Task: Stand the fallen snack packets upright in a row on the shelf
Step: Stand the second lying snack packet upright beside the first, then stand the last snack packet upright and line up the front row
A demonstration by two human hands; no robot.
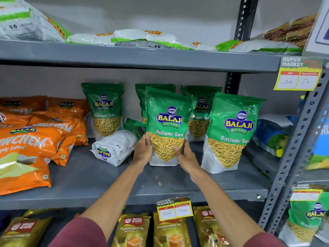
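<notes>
A green Ratlami Sev packet point(167, 122) stands upright at the middle of the grey shelf point(106, 179). My left hand point(143, 148) grips its lower left side and my right hand point(185, 154) grips its lower right side, thumb on the front. Another upright packet point(233, 132) stands to its right near the front. Three more stand at the back: one on the left point(105, 107), one behind the held packet point(154, 88), one at the right point(201, 111). A fallen packet point(117, 147) lies on its side, back face up, left of my left hand.
Orange Balaji packets point(30, 143) lie piled at the shelf's left. A blue packet point(270, 136) lies at the right, beside the perforated steel upright point(293, 145). White and green packets lie on the shelf above point(135, 40). Tea packets point(133, 229) fill the shelf below.
</notes>
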